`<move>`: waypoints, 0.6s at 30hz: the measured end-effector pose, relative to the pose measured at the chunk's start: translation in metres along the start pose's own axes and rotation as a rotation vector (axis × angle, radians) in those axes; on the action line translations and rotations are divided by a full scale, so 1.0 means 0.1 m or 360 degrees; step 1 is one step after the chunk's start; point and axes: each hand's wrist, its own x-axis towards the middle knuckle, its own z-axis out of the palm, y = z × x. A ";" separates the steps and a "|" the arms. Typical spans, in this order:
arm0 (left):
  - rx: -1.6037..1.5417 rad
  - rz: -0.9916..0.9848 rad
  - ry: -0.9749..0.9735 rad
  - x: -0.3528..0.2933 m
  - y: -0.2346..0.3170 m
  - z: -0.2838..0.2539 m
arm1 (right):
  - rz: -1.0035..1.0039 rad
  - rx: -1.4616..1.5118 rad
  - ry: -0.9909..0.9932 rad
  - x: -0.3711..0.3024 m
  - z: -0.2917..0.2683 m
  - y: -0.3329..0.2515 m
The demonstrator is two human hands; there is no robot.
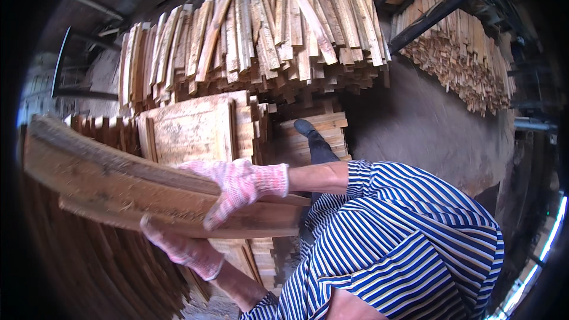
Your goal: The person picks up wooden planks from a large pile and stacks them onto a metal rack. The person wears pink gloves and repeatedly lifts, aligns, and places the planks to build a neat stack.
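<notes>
Rough wooden boards [124,186], a few long brown pieces lying together, stretch from the far left to my body. My right hand [237,186], in a pink and white knitted glove, clasps them from above, its thumb spread over the broad face. Below, my left hand [186,255] wears a matching glove and bears against the lower edge of the lowest board [106,213]. Its fingers are partly hidden by the wood. Under the boards is a stack of planks [186,127] with broad faces up.
A large pile of loose slats [249,35] spans the far side. Another wood pile [459,47] lies at far right behind a dark metal beam [438,15]. Dark upright slats [89,261] line the near left. My foot [305,127] is by low planks [329,121].
</notes>
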 end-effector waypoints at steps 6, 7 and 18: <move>-0.0401 0.0128 0.0325 0.14 0.52 -1.05 | -0.0199 0.0406 -0.0349 0.55 1.13 -0.59; -0.0397 0.0178 0.0363 0.18 0.56 -1.29 | -0.0318 0.0304 -0.0341 0.66 1.32 -0.60; 0.1637 0.0780 0.0722 0.20 -1.40 -2.96 | -0.0477 -0.0467 -0.0943 1.56 2.50 0.55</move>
